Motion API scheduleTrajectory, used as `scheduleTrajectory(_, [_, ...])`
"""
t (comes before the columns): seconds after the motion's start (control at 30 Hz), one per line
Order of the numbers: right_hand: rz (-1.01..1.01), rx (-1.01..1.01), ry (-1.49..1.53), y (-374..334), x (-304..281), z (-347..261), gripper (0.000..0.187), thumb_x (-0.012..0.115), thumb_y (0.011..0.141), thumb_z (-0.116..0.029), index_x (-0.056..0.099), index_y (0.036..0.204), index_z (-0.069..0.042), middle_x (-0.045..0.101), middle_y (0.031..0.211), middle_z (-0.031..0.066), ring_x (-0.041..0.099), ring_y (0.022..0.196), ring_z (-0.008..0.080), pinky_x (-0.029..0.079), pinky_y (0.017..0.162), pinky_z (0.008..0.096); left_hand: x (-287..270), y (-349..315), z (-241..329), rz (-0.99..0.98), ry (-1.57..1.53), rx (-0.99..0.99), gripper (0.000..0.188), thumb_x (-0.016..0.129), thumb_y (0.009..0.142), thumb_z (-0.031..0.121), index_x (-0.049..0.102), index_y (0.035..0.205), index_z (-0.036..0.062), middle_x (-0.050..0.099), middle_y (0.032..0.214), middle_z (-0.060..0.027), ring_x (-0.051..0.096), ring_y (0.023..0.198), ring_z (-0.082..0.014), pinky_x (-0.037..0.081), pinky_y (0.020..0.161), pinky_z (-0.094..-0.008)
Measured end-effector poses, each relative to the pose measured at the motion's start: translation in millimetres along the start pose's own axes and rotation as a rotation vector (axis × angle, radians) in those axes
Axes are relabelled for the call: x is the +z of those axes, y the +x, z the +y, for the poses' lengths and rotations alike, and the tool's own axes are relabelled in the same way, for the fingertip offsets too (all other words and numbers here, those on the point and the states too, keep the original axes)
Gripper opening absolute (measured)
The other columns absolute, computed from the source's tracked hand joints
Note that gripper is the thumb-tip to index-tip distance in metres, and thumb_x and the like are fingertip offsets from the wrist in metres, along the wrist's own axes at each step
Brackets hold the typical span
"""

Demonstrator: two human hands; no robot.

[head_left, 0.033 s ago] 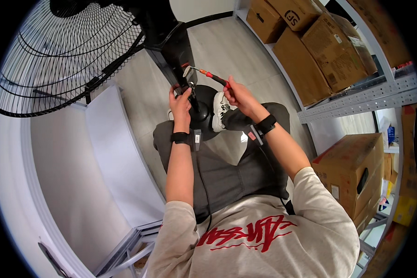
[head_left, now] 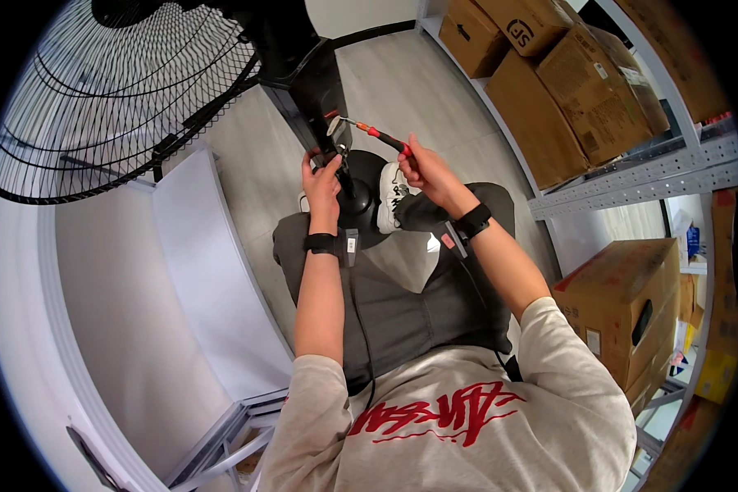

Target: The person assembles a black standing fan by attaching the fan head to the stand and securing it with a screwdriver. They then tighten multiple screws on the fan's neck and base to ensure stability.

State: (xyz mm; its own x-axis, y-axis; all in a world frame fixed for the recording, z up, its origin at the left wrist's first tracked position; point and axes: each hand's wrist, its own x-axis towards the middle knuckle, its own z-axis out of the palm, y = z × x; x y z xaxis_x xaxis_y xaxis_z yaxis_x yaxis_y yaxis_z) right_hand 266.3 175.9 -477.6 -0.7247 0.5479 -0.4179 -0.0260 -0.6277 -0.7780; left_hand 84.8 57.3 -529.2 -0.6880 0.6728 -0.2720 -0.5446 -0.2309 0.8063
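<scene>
A black standing fan leans in from the top, with its wire grille (head_left: 139, 98) at the upper left and its dark housing (head_left: 307, 90) at the centre. My left hand (head_left: 324, 190) is closed at the housing's lower end, fingers on its left side and thumb in front, beside a small shiny metal part. In my right hand (head_left: 430, 174) is a screwdriver (head_left: 379, 134) with a red and black handle. Its shaft points left to a pale oval piece (head_left: 334, 125) on the housing; whether the tip touches is too small to tell. Below stands the fan's round black base (head_left: 357, 197).
Cardboard boxes (head_left: 594, 90) fill a grey metal shelf (head_left: 648, 176) on the right, and another large box (head_left: 619, 287) stands lower down. A white panel (head_left: 213, 279) is at the left. My shoe (head_left: 392, 197) is beside the base.
</scene>
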Motion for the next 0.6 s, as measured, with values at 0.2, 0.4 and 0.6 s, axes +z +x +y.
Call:
scheduleTrajectory(0.2, [-0.025,0.088,0.137,0,3,6,0.051,0.041,0.097,-0.055,0.050,0.077,-0.009,0.038,0.052,-0.0035,0.029,0.042,0.0063,0.022,0.039,0.0206,-2,1,0,-0.011,0.001,0.017,0.052,0.071,0.080,0.003,0.045,0.124,0.0114,0.062,0.082,0.0019,0.033,0.045,0.0007,0.020,0.039,-0.0182])
scheduleTrajectory(0.4, [0.120,0.049,-0.225,-1,6,-6,0.051,0.045,0.095,-0.057,0.051,0.072,-0.012,0.041,0.052,-0.0042,0.031,0.045,0.0054,0.022,0.042,0.0222,-1,1,1,-0.010,-0.005,0.004,0.059,0.072,0.080,0.002,0.042,0.130,0.0102,0.059,0.077,0.0037,0.032,0.045,0.0007,0.021,0.038,-0.0187])
scheduleTrajectory(0.6, [0.259,-0.344,-0.590,2,10,1,0.044,0.054,0.094,-0.047,0.057,0.078,-0.006,0.052,0.059,-0.0017,0.042,0.052,0.0058,0.032,0.048,0.0229,-2,-1,4,-0.035,0.038,0.016,0.058,0.072,0.081,0.004,0.038,0.128,0.0108,0.052,0.071,0.0032,0.033,0.046,-0.0019,0.021,0.040,-0.0198])
